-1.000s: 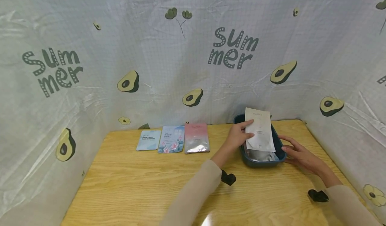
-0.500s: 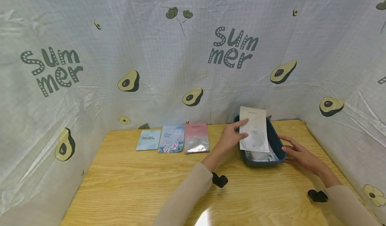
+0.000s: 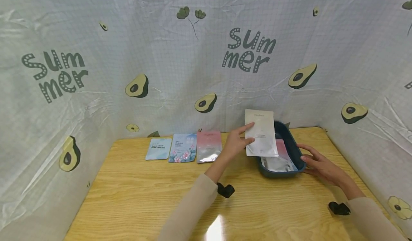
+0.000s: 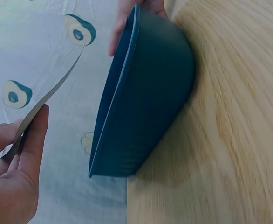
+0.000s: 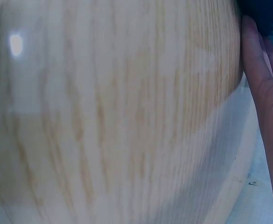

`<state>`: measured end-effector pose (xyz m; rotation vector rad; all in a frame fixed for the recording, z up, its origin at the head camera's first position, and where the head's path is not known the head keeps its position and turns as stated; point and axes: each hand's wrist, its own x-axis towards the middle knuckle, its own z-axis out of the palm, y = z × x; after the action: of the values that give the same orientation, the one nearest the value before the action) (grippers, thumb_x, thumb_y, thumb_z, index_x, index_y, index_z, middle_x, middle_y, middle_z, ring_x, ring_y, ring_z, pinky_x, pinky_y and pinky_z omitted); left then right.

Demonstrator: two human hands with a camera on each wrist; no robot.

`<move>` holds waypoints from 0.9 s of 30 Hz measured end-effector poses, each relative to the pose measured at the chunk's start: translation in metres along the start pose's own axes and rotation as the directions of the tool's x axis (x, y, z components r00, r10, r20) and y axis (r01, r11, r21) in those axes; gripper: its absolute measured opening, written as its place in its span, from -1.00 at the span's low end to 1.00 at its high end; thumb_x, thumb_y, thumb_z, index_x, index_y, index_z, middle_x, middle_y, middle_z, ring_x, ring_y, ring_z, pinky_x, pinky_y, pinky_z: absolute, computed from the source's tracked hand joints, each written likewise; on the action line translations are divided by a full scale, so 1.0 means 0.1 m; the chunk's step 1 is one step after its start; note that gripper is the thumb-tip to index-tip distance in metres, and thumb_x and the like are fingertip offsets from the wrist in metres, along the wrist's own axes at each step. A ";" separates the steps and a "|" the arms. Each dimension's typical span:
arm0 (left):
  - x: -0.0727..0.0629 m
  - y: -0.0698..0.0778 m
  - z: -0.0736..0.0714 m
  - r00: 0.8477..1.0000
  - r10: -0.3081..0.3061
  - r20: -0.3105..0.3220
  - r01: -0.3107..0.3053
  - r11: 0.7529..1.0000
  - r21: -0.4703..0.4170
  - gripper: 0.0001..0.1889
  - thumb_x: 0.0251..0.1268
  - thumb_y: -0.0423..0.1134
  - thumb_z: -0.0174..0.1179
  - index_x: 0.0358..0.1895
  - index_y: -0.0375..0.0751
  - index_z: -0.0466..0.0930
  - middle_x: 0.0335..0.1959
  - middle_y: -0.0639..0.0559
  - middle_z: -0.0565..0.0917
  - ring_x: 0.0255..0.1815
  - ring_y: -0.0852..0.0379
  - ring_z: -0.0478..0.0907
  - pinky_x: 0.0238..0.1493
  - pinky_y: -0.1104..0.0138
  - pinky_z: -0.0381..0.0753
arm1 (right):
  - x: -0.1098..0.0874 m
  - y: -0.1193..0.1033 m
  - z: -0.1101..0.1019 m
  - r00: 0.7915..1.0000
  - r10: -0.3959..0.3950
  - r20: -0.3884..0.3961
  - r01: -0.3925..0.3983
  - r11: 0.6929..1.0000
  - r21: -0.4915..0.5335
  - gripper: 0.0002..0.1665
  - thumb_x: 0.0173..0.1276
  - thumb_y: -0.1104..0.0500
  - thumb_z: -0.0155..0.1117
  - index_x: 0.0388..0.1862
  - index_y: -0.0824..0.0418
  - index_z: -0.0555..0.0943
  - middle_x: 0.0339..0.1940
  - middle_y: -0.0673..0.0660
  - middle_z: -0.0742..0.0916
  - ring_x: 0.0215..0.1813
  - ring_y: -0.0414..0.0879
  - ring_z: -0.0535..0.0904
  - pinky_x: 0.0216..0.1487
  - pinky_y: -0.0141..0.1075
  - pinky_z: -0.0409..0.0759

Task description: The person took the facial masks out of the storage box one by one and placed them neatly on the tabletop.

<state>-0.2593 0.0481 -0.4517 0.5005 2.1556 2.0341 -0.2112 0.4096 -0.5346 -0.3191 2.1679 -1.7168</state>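
Observation:
My left hand (image 3: pixel 236 142) pinches a white sachet (image 3: pixel 261 133) by its left edge, between thumb and fingers. The sachet is held tilted above the left side of a dark blue plastic basin (image 3: pixel 291 144); in the left wrist view it shows as a thin curved edge (image 4: pixel 52 91), apart from the basin. My right hand (image 3: pixel 323 166) holds the basin's right rim, with fingers along its outer wall in the right wrist view. Inside the basin lies a pink and silver sachet (image 3: pixel 281 155), partly covered by the white one.
Three sachets lie in a row at the table's back: a pale blue one (image 3: pixel 158 149), a blue floral one (image 3: pixel 182 148) and a pink-silver one (image 3: pixel 209 147). A printed cloth (image 3: pixel 180 73) hangs behind the wooden table (image 3: pixel 145 198).
My left hand has moved left and slightly up with the white sachet, uncovering more of the pink and silver sachet in the basin. My right hand has stayed at the rim.

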 end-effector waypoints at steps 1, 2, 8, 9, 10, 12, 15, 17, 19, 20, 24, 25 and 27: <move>0.00 0.00 -0.03 1.000 0.003 0.001 -0.003 1.000 -0.002 -0.36 0.28 -0.52 0.33 0.40 0.04 0.54 0.34 -0.10 0.57 -0.08 0.06 0.75 -0.35 0.39 0.64 | 0.00 0.00 0.00 1.000 -0.006 0.002 0.006 1.000 0.000 -0.26 0.71 0.10 -0.09 0.70 0.04 -0.13 0.56 0.53 0.05 0.19 -0.41 0.54 0.12 -0.26 0.65; -0.01 -0.01 -0.05 1.000 0.005 0.003 -0.005 1.000 -0.006 -0.37 0.29 -0.52 0.33 0.40 0.05 0.54 0.32 -0.10 0.58 -0.10 0.08 0.75 -0.36 0.40 0.63 | 0.01 0.00 0.00 1.000 -0.011 0.002 0.011 1.000 0.001 -0.26 0.71 0.11 -0.09 0.70 0.04 -0.13 0.55 0.50 0.09 0.20 -0.39 0.55 0.12 -0.27 0.65; -0.07 0.00 -0.24 1.000 0.011 -0.006 -0.011 0.999 0.040 -0.36 0.30 -0.49 0.33 0.41 0.07 0.53 0.26 -0.10 0.62 -0.15 0.13 0.73 -0.39 0.41 0.58 | 0.03 0.00 -0.01 0.999 -0.041 0.025 0.040 0.999 0.024 -0.29 0.72 0.15 -0.13 0.69 0.09 -0.12 0.38 0.08 0.36 0.22 -0.28 0.59 0.12 -0.31 0.62; -0.08 0.00 -0.27 1.000 0.011 -0.013 -0.011 0.999 0.050 -0.36 0.30 -0.49 0.33 0.41 0.08 0.53 0.28 -0.10 0.61 -0.15 0.12 0.73 -0.38 0.41 0.58 | 0.03 0.00 -0.01 0.999 -0.043 0.029 0.042 0.999 0.028 -0.29 0.72 0.15 -0.13 0.69 0.09 -0.13 0.36 0.03 0.38 0.22 -0.28 0.59 0.13 -0.31 0.62; -0.08 0.00 -0.30 1.000 0.012 -0.018 -0.011 0.998 0.054 -0.36 0.29 -0.50 0.33 0.41 0.08 0.53 0.30 -0.11 0.59 -0.12 0.12 0.73 -0.34 0.40 0.62 | 0.04 0.00 -0.01 0.999 -0.043 0.029 0.042 0.999 0.033 -0.29 0.72 0.15 -0.13 0.69 0.08 -0.12 0.35 0.01 0.38 0.22 -0.28 0.59 0.13 -0.31 0.62; -0.08 0.00 -0.36 0.999 0.015 -0.033 -0.013 0.998 0.064 -0.36 0.29 -0.50 0.33 0.41 0.07 0.53 0.33 -0.10 0.57 -0.11 0.10 0.74 -0.29 0.38 0.66 | 0.05 -0.01 -0.01 0.999 -0.040 0.026 0.039 0.999 0.030 -0.28 0.71 0.14 -0.11 0.69 0.06 -0.11 0.36 0.02 0.36 0.22 -0.30 0.58 0.12 -0.32 0.62; -0.07 -0.02 -0.45 0.998 0.029 -0.050 -0.025 0.997 0.075 -0.36 0.28 -0.53 0.32 0.41 0.02 0.54 0.37 -0.10 0.53 -0.06 0.03 0.74 -0.24 0.34 0.69 | 0.08 -0.02 -0.01 0.999 -0.039 0.024 0.038 0.999 0.022 -0.28 0.71 0.13 -0.11 0.69 0.05 -0.10 0.43 0.16 0.30 0.22 -0.32 0.57 0.12 -0.32 0.62; -0.05 -0.03 -0.50 0.998 0.040 -0.055 -0.035 0.996 0.088 -0.37 0.28 -0.53 0.32 0.41 0.00 0.53 0.38 -0.10 0.52 -0.06 -0.01 0.74 -0.22 0.32 0.70 | 0.09 -0.03 -0.01 0.999 -0.042 0.025 0.042 0.999 0.018 -0.29 0.71 0.13 -0.11 0.69 0.06 -0.10 0.45 0.23 0.26 0.22 -0.32 0.57 0.11 -0.32 0.62; -0.04 -0.06 -0.55 0.997 0.048 -0.057 -0.041 0.993 0.108 -0.36 0.29 -0.53 0.31 0.41 -0.01 0.52 0.39 -0.11 0.50 -0.08 -0.02 0.74 -0.26 0.32 0.69 | 0.09 -0.03 -0.01 0.999 -0.043 0.023 0.043 0.999 0.013 -0.29 0.72 0.13 -0.12 0.69 0.06 -0.10 0.46 0.26 0.25 0.22 -0.32 0.57 0.11 -0.33 0.62; -0.04 -0.07 -0.57 0.997 0.049 -0.059 -0.042 0.992 0.120 -0.36 0.29 -0.53 0.31 0.42 -0.01 0.52 0.40 -0.12 0.48 -0.10 0.00 0.74 -0.29 0.32 0.67 | 0.09 -0.03 -0.01 0.999 -0.040 0.021 0.040 0.999 0.012 -0.30 0.72 0.14 -0.12 0.69 0.06 -0.10 0.46 0.26 0.25 0.22 -0.32 0.58 0.11 -0.33 0.62; -0.04 -0.14 -0.64 0.996 0.041 -0.081 -0.026 0.985 0.170 -0.38 0.30 -0.52 0.31 0.41 -0.01 0.52 0.42 -0.12 0.48 -0.44 0.19 0.63 -0.49 0.38 0.49 | 0.06 -0.01 -0.02 0.999 -0.027 0.018 0.027 1.000 -0.002 -0.30 0.72 0.13 -0.12 0.69 0.04 -0.09 0.49 0.33 0.21 0.22 -0.34 0.57 0.12 -0.34 0.61; -0.05 -0.16 -0.65 0.995 0.034 -0.091 -0.017 0.983 0.183 -0.38 0.31 -0.51 0.31 0.41 -0.02 0.52 0.42 -0.12 0.48 -0.54 0.23 0.53 -0.54 0.39 0.43 | 0.05 -0.01 -0.02 1.000 -0.022 0.015 0.022 1.000 -0.003 -0.30 0.71 0.13 -0.11 0.69 0.04 -0.08 0.51 0.37 0.18 0.21 -0.35 0.57 0.12 -0.34 0.61; -0.04 -0.19 -0.66 0.994 0.022 -0.107 0.001 0.978 0.207 -0.39 0.31 -0.50 0.31 0.41 -0.04 0.52 0.41 -0.14 0.48 -0.69 0.25 0.33 -0.61 0.43 0.35 | 0.03 0.01 -0.03 1.000 -0.024 0.014 0.024 1.000 -0.014 -0.30 0.71 0.13 -0.11 0.69 0.04 -0.09 0.53 0.44 0.13 0.21 -0.37 0.56 0.12 -0.34 0.62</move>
<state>-0.2791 -0.0159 -0.4661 0.4342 2.4498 1.8935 -0.2155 0.4111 -0.5351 -0.3604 2.1755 -1.7080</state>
